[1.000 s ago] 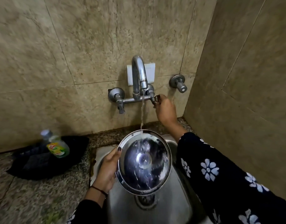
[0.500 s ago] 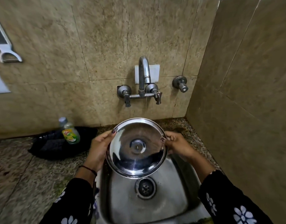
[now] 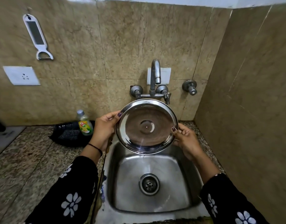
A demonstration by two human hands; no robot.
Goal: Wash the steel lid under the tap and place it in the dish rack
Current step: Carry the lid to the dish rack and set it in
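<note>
You are holding the steel lid (image 3: 146,126) above the sink (image 3: 152,206), left hand (image 3: 103,131) and right hand (image 3: 186,140) pinching opposite rims. Keeping it tilted over the sink is letting the water drain before racking.

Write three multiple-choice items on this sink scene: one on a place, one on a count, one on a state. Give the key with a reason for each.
1. Where is the steel lid?
A. lying in the sink basin
B. held up over the sink, in front of the tap
C. on the counter beside the bottle

2. How many hands hold the lid?
A. none
B. one
C. two

3. What is the state of the tap?
A. no stream falls from the spout
B. a full stream hits the lid
C. it is covered by a cloth

Key: B, the lid is in the air above the basin, below the spout. C, the left hand grips its left rim and the right hand its right rim. A, no stream shows below the spout, though water runs off the lid's lower edge.
</note>
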